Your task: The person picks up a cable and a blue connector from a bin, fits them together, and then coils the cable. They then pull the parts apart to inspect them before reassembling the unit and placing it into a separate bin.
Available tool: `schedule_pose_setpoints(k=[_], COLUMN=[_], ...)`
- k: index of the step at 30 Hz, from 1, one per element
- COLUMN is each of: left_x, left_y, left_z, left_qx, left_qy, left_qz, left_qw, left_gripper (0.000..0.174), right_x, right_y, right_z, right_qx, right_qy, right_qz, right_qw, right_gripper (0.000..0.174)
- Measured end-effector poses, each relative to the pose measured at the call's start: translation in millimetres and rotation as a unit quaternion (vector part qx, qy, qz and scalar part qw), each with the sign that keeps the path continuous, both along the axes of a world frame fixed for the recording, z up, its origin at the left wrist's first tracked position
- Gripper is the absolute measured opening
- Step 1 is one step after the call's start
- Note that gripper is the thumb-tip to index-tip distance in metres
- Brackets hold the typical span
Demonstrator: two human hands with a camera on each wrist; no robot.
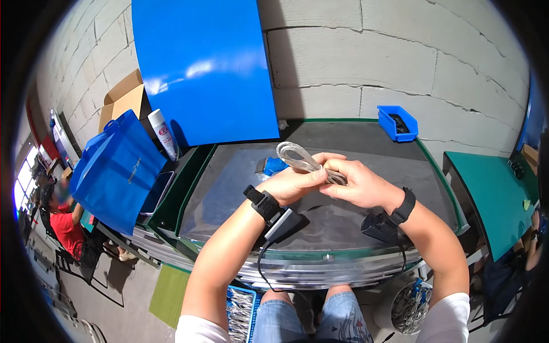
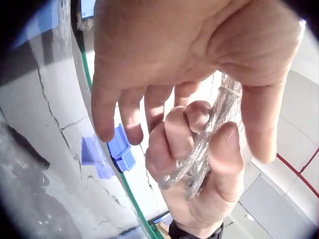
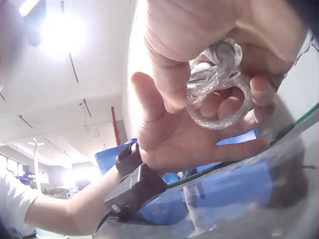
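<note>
A bundle of clear-sheathed braided cable (image 1: 294,154) is held between both hands above the dark table. The left hand (image 1: 291,184) has its thumb along the bundle and some fingers behind it; the loop (image 3: 219,119) shows against those fingers in the right wrist view. The right hand (image 1: 360,182) pinches the bundle's other end, its thumb and curled fingers around the strands (image 2: 199,154) in the left wrist view. A thin pale band (image 2: 229,91) crosses the strands between the hands. Behind the left hand lies a small blue object (image 1: 275,166).
A blue bin (image 1: 398,123) stands at the table's back right. A blue bag (image 1: 120,166), spray can (image 1: 164,134) and open carton (image 1: 123,100) are at left. Below are a blue basket (image 1: 254,306) and a bucket of cables (image 1: 410,306). A seated person (image 1: 66,228) is far left.
</note>
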State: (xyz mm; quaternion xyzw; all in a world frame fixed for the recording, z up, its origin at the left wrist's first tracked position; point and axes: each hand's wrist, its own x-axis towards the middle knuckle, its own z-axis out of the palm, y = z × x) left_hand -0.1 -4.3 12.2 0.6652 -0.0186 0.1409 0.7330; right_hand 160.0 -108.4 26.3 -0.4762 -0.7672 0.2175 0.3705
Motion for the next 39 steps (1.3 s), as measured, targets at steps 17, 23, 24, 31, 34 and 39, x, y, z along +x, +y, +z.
schedule_pose_setpoints(k=[17, 23, 24, 31, 34, 39], left_x=[-31, -41, -38, -33, -63, -145], left_y=[-106, -112, -116, -157, -149, -133], left_z=[0, -34, -36, -55, -65, -95], left_qx=[0.241, 0.106, 0.099, 0.109, 0.098, 0.106], left_qy=[-0.047, -0.124, -0.136, -0.154, -0.172, -0.149], left_qz=[0.302, 0.295, 0.284, 0.308, 0.388, 0.508], left_qw=[0.921, 0.941, 0.944, 0.932, 0.9, 0.842], left_gripper=[0.02, 0.015, 0.015, 0.016, 0.017, 0.017], right_x=[58, 86, 90, 152, 171, 179], right_y=[-290, -421, -431, -446, -432, -400], right_z=[-41, -141, -161, -359, -398, -462], right_qx=[0.097, 0.085, 0.066, -0.048, -0.073, -0.045], right_qy=[0.25, 0.27, 0.261, 0.351, 0.21, 0.065], right_qz=[-0.336, -0.556, -0.586, -0.68, -0.724, -0.785], right_qw=[0.903, 0.781, 0.764, 0.642, 0.653, 0.614], right_gripper=[0.034, 0.03, 0.026, 0.015, 0.018, 0.026])
